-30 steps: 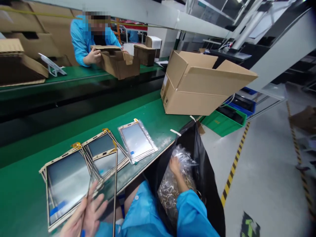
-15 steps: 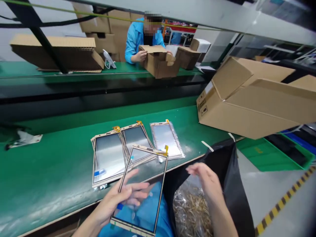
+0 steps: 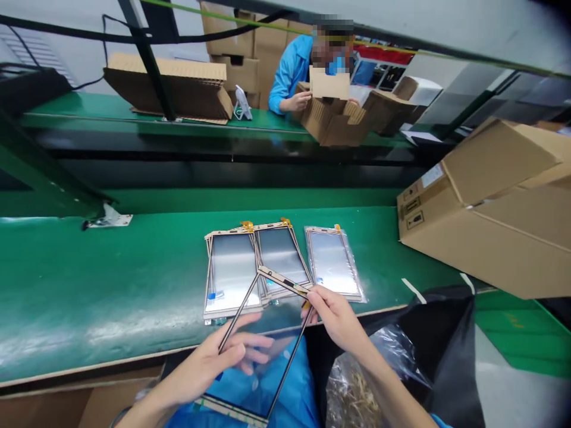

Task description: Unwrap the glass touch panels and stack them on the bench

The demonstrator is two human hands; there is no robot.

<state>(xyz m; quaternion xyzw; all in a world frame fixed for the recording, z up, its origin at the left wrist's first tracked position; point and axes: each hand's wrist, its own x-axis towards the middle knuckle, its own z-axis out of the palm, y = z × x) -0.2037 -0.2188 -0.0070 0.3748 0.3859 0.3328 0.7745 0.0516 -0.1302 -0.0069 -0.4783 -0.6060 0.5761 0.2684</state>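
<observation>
A clear glass touch panel [image 3: 281, 345] with a dark, tan-edged border is held tilted above my lap. My left hand [image 3: 207, 362] grips its left edge, fingers spread behind the glass. At the top right corner, my right hand [image 3: 334, 315] pinches the panel beside its orange flex tail, which the fingers partly cover. Just beyond, on the green bench [image 3: 147, 285], lie two overlapping stacks of similar panels, a left stack [image 3: 234, 267] and a middle stack [image 3: 281, 255]. To their right is a stack in clear plastic film [image 3: 332, 261].
A black bag [image 3: 455, 351] hangs at the bench edge, holding crumpled clear film and brownish strips [image 3: 350, 386]. A large carton [image 3: 482, 232] stands at right. Across the bench, a co-worker in a blue jacket [image 3: 289, 65] handles an open cardboard box [image 3: 334, 122]. A green bin [image 3: 517, 333] sits lower right.
My right hand has moved from above the black bag to the panel's upper right corner and pinched it. The view has shifted left. The co-worker's box flap is now raised.
</observation>
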